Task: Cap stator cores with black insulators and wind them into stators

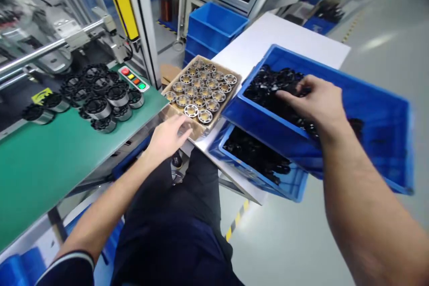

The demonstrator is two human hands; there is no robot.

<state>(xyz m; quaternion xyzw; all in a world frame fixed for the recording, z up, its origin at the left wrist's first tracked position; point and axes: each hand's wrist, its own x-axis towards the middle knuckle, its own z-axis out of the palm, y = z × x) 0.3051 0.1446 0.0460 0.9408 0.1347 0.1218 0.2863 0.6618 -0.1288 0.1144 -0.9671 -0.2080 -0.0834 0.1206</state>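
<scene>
My left hand (169,136) is at the near edge of a shallow cardboard box (197,128), thumb and fingers apart and nothing held. Rows of silver metal rings (204,116) fill that box; whether my fingertips touch its edge I cannot tell. My right hand (317,100) reaches into the upper blue bin (378,111), which contains a heap of black plastic parts (264,82). Thumb and fingers close around one black plastic part (296,88), mostly hidden by the hand.
On the green bench (67,156) at left, several black-and-silver cores (97,107) are piled beside a button panel (134,78). A second blue bin (298,187) with black parts sits below the upper one. Stacked blue crates (214,22) stand behind the white table (275,38).
</scene>
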